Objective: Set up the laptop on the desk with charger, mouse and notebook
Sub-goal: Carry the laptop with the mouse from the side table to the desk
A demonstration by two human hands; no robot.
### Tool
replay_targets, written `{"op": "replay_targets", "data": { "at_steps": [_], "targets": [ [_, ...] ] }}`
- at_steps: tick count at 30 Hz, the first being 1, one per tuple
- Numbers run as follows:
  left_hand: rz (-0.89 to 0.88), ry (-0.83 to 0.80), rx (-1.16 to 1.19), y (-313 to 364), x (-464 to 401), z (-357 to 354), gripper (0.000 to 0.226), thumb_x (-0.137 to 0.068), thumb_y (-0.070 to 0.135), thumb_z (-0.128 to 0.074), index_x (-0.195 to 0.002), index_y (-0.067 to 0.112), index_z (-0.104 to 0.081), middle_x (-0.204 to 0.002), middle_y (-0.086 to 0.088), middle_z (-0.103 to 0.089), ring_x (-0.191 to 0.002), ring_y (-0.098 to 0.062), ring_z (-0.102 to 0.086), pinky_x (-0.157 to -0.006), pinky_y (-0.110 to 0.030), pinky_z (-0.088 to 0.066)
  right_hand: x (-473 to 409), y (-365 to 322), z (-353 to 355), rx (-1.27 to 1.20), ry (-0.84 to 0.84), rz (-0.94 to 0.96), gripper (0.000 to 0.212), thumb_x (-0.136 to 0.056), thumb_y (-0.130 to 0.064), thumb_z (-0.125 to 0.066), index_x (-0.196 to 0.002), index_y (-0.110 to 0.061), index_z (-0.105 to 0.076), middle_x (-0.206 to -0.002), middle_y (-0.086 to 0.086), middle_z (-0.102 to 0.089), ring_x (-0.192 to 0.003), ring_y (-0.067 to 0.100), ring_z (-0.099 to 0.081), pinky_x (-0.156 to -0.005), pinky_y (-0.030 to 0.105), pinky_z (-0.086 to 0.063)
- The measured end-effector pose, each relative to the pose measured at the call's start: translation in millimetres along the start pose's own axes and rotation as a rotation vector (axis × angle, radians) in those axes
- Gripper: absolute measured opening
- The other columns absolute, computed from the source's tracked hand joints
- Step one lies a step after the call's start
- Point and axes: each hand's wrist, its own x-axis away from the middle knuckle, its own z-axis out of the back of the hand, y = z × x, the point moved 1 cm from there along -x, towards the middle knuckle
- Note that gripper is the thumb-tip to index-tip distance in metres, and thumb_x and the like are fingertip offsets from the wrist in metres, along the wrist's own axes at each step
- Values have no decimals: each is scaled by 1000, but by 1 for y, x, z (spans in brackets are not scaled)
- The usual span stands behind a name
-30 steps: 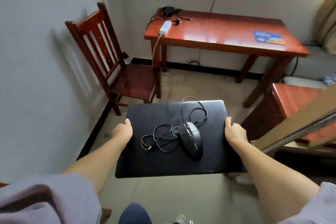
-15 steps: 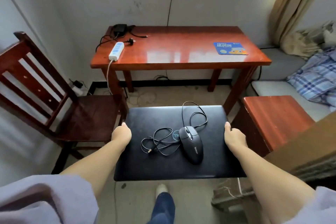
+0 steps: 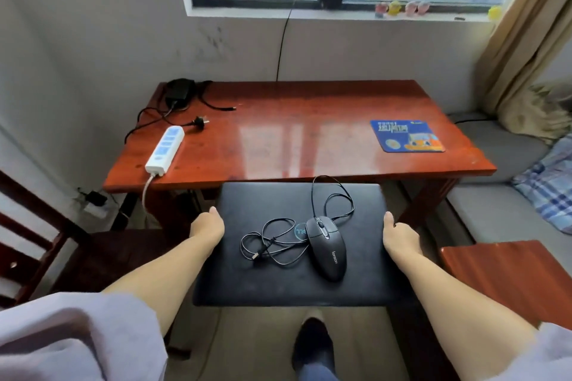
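Carrying closed laptop (image 3: 278, 281) flat toward desk (image 3: 297, 139); left hand (image 3: 208, 226) and right hand (image 3: 399, 233) clasp its sides. Best kept level: mouse (image 3: 326, 247) rests loose on top.

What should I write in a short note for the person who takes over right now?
Left hand and right hand: each grips one side of the closed laptop, carried flat just before the desk.
Mouse and its loose cable ride on the lid, unplugged.
On the desk: charger at back left, power strip, mouse pad at right.
No notebook is in view.
Done: carrying only.
Left: set down, open, plug in, place mouse.
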Motion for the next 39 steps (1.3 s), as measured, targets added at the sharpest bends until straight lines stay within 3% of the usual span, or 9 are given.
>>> {"op": "replay_targets", "data": {
  "at_steps": [13, 23, 31, 39],
  "targets": [
    [114, 65, 94, 173, -156, -27, 55, -102, 29, -21, -128, -13, -44, -138, -29, -46, -128, -41, -44, -106, -43, -35, -237, -166, -4, 48, -58, 127, 69, -95, -50, -19, -113, 4, -58, -120, 27, -58, -110, 40, -53, -89, 41, -41],
    [116, -1, 23, 268, -300, -47, 56, -103, 27, -18, -128, -15, -44, -138, -30, -46, -129, -41, -42, -107, -42, -33, -356, -250, -45, 39, -26, 39, 67, -95, -52, -21, -111, 1, -59, -117, 26, -60, -106, 39, -55, -79, 40, -39],
    [128, -43, -55, 306, -370, -65, 57, -103, 28, -17, -123, -14, -50, -132, -31, -52, -124, -42, -47, -104, -42, -36, -416, -284, -68, 92, -26, -10, 66, -95, -51, -22, -107, 1, -60, -115, 28, -60, -105, 41, -55, -76, 39, -37],
    [76, 34, -124, 314, -393, -77, 59, -103, 29, -17, -114, -13, -56, -121, -33, -58, -116, -44, -52, -97, -43, -40, -448, -298, -77, 152, -29, -2, 66, -95, -53, -21, -102, -2, -62, -112, 27, -61, -103, 41, -55, -79, 41, -40]
  ]
}}
